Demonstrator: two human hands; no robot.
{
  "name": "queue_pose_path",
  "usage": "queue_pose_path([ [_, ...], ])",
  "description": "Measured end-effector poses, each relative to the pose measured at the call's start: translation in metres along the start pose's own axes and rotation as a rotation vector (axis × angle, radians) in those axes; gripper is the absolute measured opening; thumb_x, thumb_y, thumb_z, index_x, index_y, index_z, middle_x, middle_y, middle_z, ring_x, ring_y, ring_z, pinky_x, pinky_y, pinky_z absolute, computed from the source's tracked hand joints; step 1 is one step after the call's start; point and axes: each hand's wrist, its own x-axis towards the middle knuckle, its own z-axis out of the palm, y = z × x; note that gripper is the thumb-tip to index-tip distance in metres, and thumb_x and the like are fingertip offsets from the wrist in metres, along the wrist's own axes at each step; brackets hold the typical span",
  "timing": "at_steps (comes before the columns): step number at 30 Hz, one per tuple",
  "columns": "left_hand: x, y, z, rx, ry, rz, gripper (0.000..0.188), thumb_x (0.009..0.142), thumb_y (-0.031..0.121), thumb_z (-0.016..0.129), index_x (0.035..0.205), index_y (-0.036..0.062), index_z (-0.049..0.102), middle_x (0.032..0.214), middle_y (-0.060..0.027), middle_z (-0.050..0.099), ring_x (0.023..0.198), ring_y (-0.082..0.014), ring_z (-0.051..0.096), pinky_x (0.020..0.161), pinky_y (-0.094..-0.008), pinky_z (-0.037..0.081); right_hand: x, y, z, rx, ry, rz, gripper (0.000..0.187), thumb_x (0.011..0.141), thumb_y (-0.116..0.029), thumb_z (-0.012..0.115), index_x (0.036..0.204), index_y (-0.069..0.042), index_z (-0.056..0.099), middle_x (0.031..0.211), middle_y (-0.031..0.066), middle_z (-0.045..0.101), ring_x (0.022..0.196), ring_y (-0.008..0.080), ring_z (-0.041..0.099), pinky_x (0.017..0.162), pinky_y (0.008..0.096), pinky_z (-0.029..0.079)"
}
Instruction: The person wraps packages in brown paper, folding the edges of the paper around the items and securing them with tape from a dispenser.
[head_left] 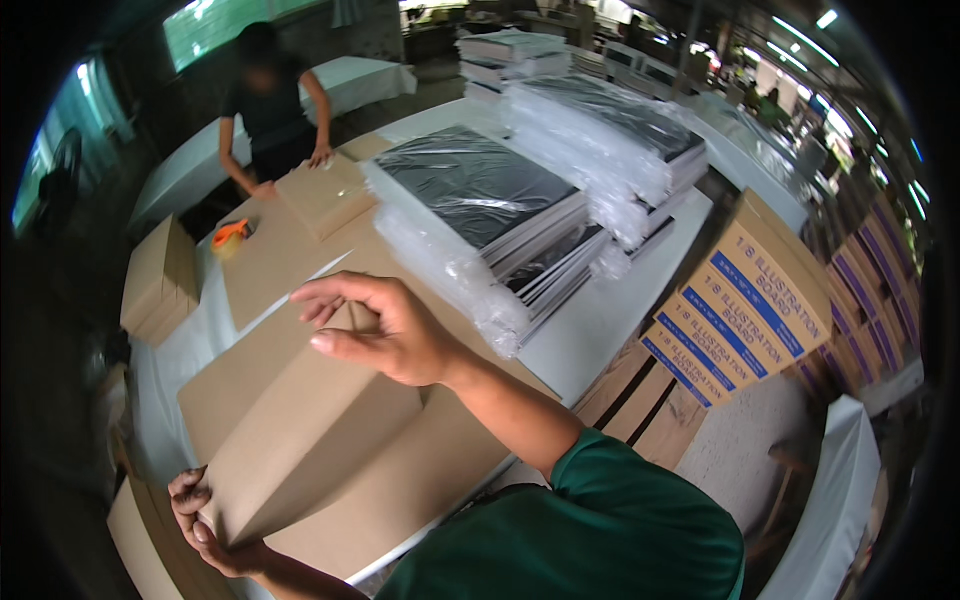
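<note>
A long brown cardboard package with smooth sides lies slantwise before me on brown sheets. My left hand wraps its fingers and thumb round the package's near left end. At the far end, my right hand is over the upper edge, thumb and fingers apart and slightly curved; whether the palm presses on the cardboard is hidden. Beneath the package, a flat brown cardboard sheet covers the near part of the white table.
Stacks of black-topped boards in clear plastic stand beyond my right hand. Across the table a co-worker handles a brown package, near an orange tape dispenser. Brown stacks sit left; printed cartons stand on a pallet at right.
</note>
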Motion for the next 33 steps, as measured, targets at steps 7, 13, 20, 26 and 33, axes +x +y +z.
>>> queue_pose_path([
  [7,0.015,-0.027,0.0,-0.017,-0.005,0.024,0.043,0.084,0.043,0.041,0.093,0.0021,0.05,0.112,-0.0179,0.047,0.11,-0.028,0.044,0.096,-0.0457,0.032,0.016,0.01,-0.003,-0.056,0.037,0.013,0.029,0.082,-0.017,0.064,0.105,0.001,0.06,0.084,0.0045,0.063,0.083,0.0101,0.057,0.078,0.0257,0.045],
  [13,0.032,-0.042,0.0,-0.113,-0.002,-0.07,0.044,0.086,0.044,0.04,0.099,0.0036,0.051,0.119,-0.0179,0.047,0.114,-0.0279,0.044,0.096,-0.0456,0.036,0.03,0.025,-0.004,-0.047,0.123,-0.006,0.028,0.079,-0.017,0.066,0.099,0.001,0.062,0.077,0.0044,0.06,0.074,0.0108,0.055,0.068,0.0259,0.045],
  [20,0.047,-0.054,-0.002,-0.057,-0.029,-0.069,0.046,0.088,0.045,0.038,0.101,0.0037,0.052,0.118,-0.0155,0.048,0.113,-0.0262,0.045,0.095,-0.0435,0.037,0.044,0.041,-0.004,-0.035,0.136,-0.02,0.027,0.079,-0.018,0.066,0.097,0.002,0.063,0.079,0.0048,0.061,0.073,0.0089,0.054,0.065,0.0245,0.044],
  [26,0.057,-0.058,0.0,-0.073,-0.008,-0.163,0.051,0.09,0.048,0.036,0.107,0.0028,0.052,0.119,-0.0136,0.049,0.112,-0.025,0.046,0.094,-0.0403,0.039,0.055,0.054,-0.007,-0.037,0.098,-0.026,0.035,0.08,-0.024,0.067,0.101,0.003,0.061,0.087,0.0078,0.062,0.078,0.0103,0.055,0.07,0.0251,0.045],
  [33,0.027,-0.069,0.009,0.078,0.136,-0.211,0.062,0.09,0.049,0.042,0.126,-0.0018,0.043,0.122,-0.0134,0.048,0.111,-0.0236,0.047,0.094,-0.037,0.039,-0.022,0.106,-0.006,0.206,0.14,0.241,0.074,0.076,-0.052,0.062,0.126,0.0,0.045,0.111,0.0114,0.055,0.105,0.0189,0.05,0.091,0.0297,0.038],
])
